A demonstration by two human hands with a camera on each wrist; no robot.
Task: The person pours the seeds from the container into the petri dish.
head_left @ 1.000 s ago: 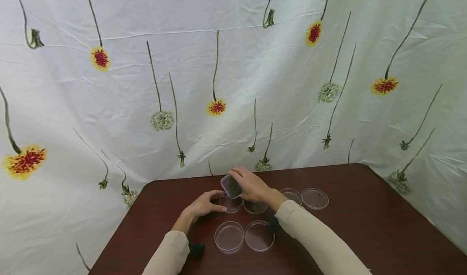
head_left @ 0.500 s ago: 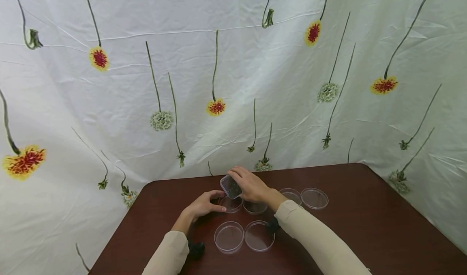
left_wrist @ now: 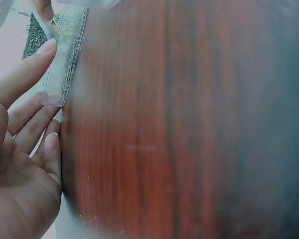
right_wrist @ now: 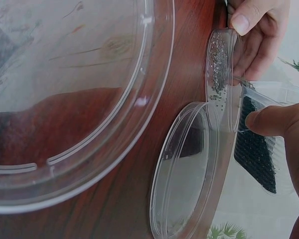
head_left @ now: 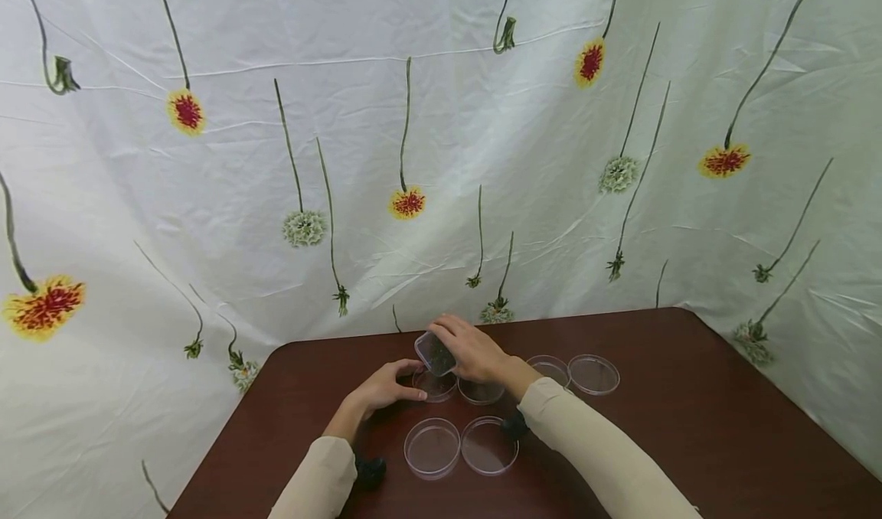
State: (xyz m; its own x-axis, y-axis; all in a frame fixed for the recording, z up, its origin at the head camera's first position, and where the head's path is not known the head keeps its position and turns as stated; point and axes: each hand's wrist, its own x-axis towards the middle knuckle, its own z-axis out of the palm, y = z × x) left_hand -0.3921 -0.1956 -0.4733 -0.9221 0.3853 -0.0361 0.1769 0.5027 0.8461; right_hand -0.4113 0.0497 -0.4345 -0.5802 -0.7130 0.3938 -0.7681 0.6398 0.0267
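My right hand (head_left: 475,350) grips a clear plastic container (head_left: 436,353) of dark granules, tilted toward the left over a clear petri dish (head_left: 436,395). In the right wrist view the granules (right_wrist: 254,149) slope toward the container's lower edge, and dark specks lie in the dish (right_wrist: 220,74). My left hand (head_left: 382,387) holds that dish from its left side, thumb in front and fingers behind. The left wrist view shows the thumb (left_wrist: 32,67) at the rim and fingers along the dish wall (left_wrist: 60,64). My right hand hides part of the container.
A second petri dish (head_left: 481,395) stands right beside the first. Two more dishes, one at left (head_left: 432,448) and one at right (head_left: 490,450), lie nearer me. Further right sits another pair, including the outer dish (head_left: 594,375). A flowered cloth (head_left: 441,144) hangs behind the brown table (head_left: 689,427).
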